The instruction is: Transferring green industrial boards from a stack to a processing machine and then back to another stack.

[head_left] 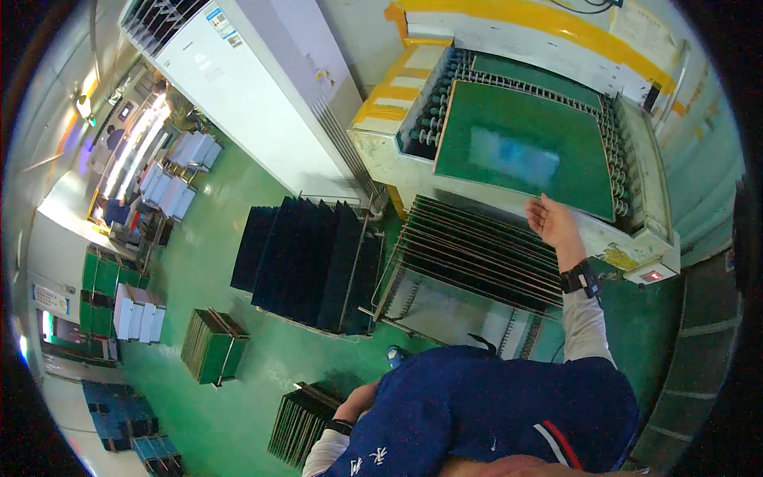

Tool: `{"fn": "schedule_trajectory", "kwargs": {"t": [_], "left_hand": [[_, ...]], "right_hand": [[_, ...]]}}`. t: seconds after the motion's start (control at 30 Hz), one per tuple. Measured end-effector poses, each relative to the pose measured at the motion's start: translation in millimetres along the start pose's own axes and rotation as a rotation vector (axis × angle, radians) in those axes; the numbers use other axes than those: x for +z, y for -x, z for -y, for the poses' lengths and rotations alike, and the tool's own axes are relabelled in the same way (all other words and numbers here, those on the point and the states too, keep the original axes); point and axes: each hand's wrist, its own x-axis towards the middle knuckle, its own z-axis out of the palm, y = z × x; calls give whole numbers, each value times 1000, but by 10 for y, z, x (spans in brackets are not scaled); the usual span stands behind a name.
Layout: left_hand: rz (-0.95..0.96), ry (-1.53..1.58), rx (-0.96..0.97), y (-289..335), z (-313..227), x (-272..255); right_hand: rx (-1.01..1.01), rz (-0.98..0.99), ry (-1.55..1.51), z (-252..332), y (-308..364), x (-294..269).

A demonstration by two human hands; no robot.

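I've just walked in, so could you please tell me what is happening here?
A person's right hand is at the near edge of a green panel lying on a roller machine; contact is unclear. The left hand is low, near a row of racked panels. A larger row stands before the machine.

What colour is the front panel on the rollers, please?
The front panel is green, with a bluish-white reflection; see the head view.

Your left head camera looks down from above in wide fisheye, facing past your right fingers to the roller machine just beyond them; your dark blue shirt, below them, sits nearest the lens.
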Motion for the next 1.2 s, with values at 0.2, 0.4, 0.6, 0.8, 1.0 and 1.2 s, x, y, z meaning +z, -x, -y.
{"fn": "schedule_trajectory", "kwargs": {"t": [0.2,0.4,0.6,0.8,1.0,1.2], "left_hand": [[-22,-4,-25,-21,70,70],[43,-74,-97,61,-132,-7],[8,-65,-114,115,-200,37],[-34,-39,-86,159,-53,236],[-50,-8,-81,87,212,457],[-29,-38,-96,229,-243,242]], "right_hand": [[-139,60,102,-120,-109,123],[-860,-208,1033,93,-315,373],[-1071,-431,1665,129,-563,379],[-1007,-480,1714,298,-851,344],[-970,-529,1747,475,-983,360],[-967,-538,1765,450,-1068,285]]}}
